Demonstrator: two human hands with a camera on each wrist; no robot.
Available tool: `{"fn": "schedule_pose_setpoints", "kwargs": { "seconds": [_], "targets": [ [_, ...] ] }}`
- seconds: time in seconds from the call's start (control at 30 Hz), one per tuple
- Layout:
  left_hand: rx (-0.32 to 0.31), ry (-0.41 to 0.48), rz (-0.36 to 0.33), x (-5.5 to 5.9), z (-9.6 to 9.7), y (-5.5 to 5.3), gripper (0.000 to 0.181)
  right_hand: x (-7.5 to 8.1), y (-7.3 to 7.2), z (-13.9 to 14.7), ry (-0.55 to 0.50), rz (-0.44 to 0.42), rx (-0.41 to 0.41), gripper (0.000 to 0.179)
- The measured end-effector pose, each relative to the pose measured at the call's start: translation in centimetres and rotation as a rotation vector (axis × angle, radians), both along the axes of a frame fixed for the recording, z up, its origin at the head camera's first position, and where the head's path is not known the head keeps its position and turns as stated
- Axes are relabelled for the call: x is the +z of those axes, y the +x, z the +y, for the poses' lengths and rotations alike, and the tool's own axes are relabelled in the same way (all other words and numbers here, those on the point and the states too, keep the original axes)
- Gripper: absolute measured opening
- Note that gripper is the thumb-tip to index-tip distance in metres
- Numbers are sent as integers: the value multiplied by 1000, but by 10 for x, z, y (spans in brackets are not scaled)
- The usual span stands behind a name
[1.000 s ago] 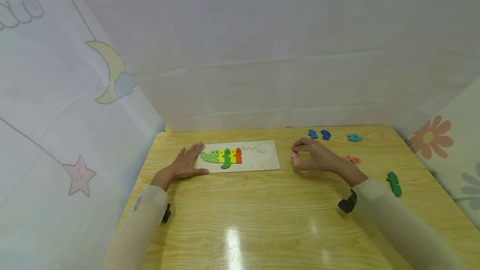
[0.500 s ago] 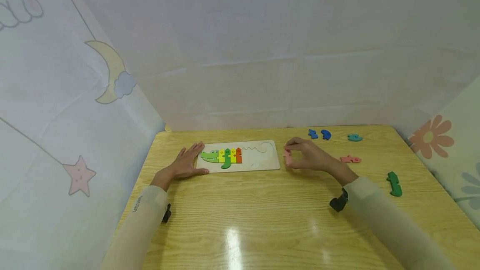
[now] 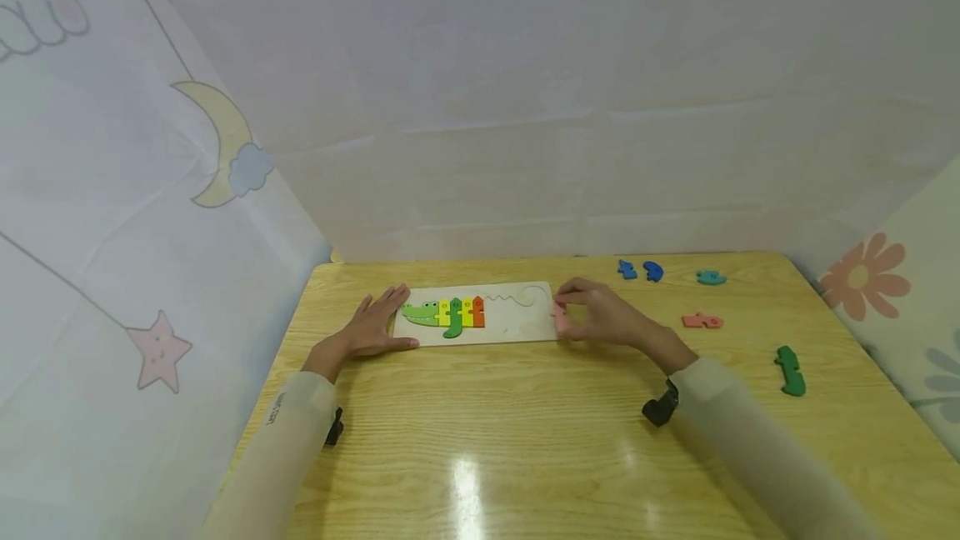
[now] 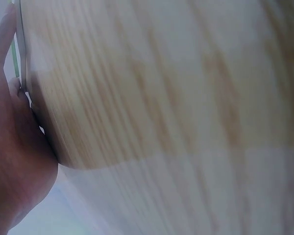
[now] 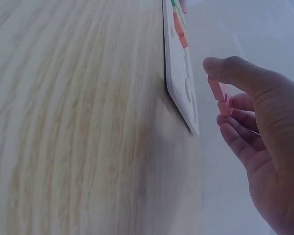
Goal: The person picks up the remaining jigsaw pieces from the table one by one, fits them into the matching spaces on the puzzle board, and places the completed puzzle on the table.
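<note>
A pale wooden puzzle board lies toward the back of the table. On its left half sits part of a crocodile: a green head, then yellow, green and orange pieces; a drawn wavy outline runs on to the right. My left hand rests at the board's left end, fingers spread, thumb along the front edge. With thumb and fingertips, my right hand pinches a pink puzzle piece at the board's right end. In the right wrist view that piece is held above the board's level.
To the right lie a second pink piece, a dark green piece, a teal piece and two blue pieces, one notched and one curved. A fabric-covered wall stands behind the wooden table.
My right hand has moved left with the pink puzzle piece, from beside the board to its right edge. The left hand has stayed in place.
</note>
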State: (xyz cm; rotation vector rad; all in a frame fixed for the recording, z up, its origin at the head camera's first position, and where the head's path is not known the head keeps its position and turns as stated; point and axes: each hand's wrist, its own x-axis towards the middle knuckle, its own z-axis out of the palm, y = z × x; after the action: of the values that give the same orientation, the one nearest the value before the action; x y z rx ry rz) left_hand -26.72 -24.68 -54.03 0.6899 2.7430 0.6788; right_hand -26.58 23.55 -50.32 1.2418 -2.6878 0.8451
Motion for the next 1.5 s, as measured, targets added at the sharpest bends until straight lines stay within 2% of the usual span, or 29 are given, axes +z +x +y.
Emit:
{"fn": "schedule_pose_setpoints", "kwargs": {
  "seconds": [0.2, 0.4, 0.67, 0.87, 1.07, 1.3, 1.5],
  "targets": [
    [9, -14, 5, 3, 1, 1, 113, 6, -2, -8, 2, 31, 12, 54],
    [-1, -21, 0, 2, 0, -1, 116, 9, -5, -16, 5, 53, 26, 54],
    [-31, 23, -4, -11, -6, -6, 115, 11, -8, -27, 3, 35, 24, 59],
    [-33, 63, -4, -9, -6, -3, 118, 11, -9, -37, 24, -22, 19, 61],
    [-23, 38, 1, -10, -7, -4, 115, 9, -12, -46, 40, -36, 11, 61],
    [-12, 17, -9, -17, -10, -8, 112, 8, -12, -55, 7, -44, 17, 60],
    [-10, -1, -8, -17, -10, -8, 111, 5, -14, -62, -2, -29, 9, 62]
  ]
}}
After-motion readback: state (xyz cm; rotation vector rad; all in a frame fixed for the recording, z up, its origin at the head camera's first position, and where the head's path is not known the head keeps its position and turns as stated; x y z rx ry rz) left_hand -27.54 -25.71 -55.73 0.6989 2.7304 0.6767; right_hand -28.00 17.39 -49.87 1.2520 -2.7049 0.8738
